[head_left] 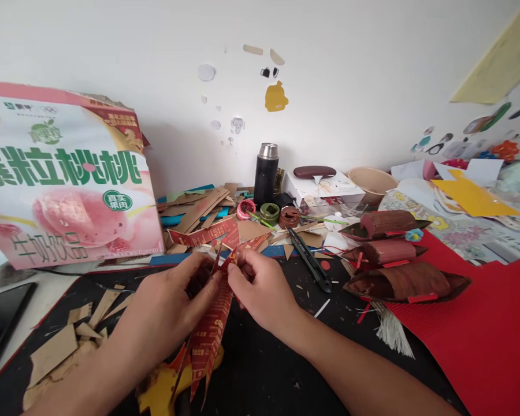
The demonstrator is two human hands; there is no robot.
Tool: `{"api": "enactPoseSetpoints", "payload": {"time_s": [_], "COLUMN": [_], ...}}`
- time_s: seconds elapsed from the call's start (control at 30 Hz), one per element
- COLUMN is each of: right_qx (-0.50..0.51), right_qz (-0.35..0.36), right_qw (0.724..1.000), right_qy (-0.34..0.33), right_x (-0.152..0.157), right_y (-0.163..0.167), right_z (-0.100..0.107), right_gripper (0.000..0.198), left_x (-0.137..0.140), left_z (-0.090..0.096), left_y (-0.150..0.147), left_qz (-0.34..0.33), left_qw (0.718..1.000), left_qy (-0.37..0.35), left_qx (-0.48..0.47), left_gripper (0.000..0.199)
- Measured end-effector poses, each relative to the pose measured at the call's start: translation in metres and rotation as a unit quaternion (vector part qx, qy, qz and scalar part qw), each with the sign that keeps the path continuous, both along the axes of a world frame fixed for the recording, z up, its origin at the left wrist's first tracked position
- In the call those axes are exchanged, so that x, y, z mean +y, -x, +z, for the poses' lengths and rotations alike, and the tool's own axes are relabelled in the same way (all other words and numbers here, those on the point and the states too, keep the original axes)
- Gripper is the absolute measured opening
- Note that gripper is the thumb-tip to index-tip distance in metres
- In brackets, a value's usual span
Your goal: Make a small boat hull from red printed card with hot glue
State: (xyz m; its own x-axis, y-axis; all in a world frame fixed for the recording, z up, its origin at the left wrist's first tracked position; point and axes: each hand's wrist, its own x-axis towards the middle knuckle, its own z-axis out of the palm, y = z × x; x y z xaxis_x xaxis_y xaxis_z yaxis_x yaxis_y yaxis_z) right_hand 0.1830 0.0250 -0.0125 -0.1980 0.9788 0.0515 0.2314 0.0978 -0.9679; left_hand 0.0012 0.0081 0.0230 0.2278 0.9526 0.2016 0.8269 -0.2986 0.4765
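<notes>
A red cardboard piece with gold print (210, 332) is pinched between both hands over a black mat (264, 370). Its long pointed strips hang down toward me. My left hand (169, 300) has thumb and fingers closed on its upper end from the left. From the other side, the fingertips of my right hand (262, 283) press on the same end, very near the left thumb. The exact joint between the fingertips is hidden. Under the strips lies a yellow object (160, 387), partly covered. A dark utility knife (309, 260) rests right of my right hand.
Cardboard scraps (54, 349) lie at left, more (203, 211) behind. A pink drink carton (69, 179) stands at left. At the back are a black thermos (266, 176) and open paint pots (289, 216). Three brown model boats (407, 281) sit right, by a red sheet (481, 323).
</notes>
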Motion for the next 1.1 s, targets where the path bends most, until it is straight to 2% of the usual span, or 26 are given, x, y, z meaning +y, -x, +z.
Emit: {"api": "enactPoseSetpoints", "payload": {"time_s": [0.1, 0.2, 0.33, 0.5, 0.73, 0.93, 1.1], "right_qx": [-0.026, -0.022, 0.056, 0.162, 0.226, 0.228, 0.207], "right_qz": [0.003, 0.004, 0.037, 0.062, 0.095, 0.097, 0.063], "right_qw": [1.000, 0.999, 0.998, 0.981, 0.959, 0.959, 0.968], "right_qy": [-0.018, -0.027, 0.008, 0.083, 0.141, 0.134, 0.129], "right_x": [-0.002, -0.003, -0.002, -0.001, 0.004, 0.006, 0.007], "right_y": [0.001, 0.001, 0.001, 0.002, 0.000, 0.002, 0.000], "right_z": [0.003, 0.002, -0.002, -0.001, 0.004, -0.002, -0.002], "right_gripper": [0.014, 0.013, 0.019, 0.036, 0.046, 0.048, 0.048], "left_x": [-0.003, -0.001, 0.007, 0.012, 0.010, 0.013, 0.013], "left_z": [-0.002, -0.003, -0.001, 0.001, -0.001, -0.002, -0.001], "left_y": [-0.003, -0.004, -0.002, 0.000, 0.001, 0.002, 0.002], "left_qz": [0.035, 0.057, 0.046, 0.033, -0.012, 0.002, -0.003], "left_qw": [0.996, 0.993, 0.999, 0.994, 0.980, 0.985, 0.989], "left_qy": [-0.063, -0.053, 0.005, 0.052, 0.115, 0.089, 0.081], "left_qx": [0.056, 0.094, 0.017, -0.085, -0.164, -0.144, -0.125], "left_gripper": [0.026, 0.021, 0.020, 0.030, 0.031, 0.027, 0.022]}}
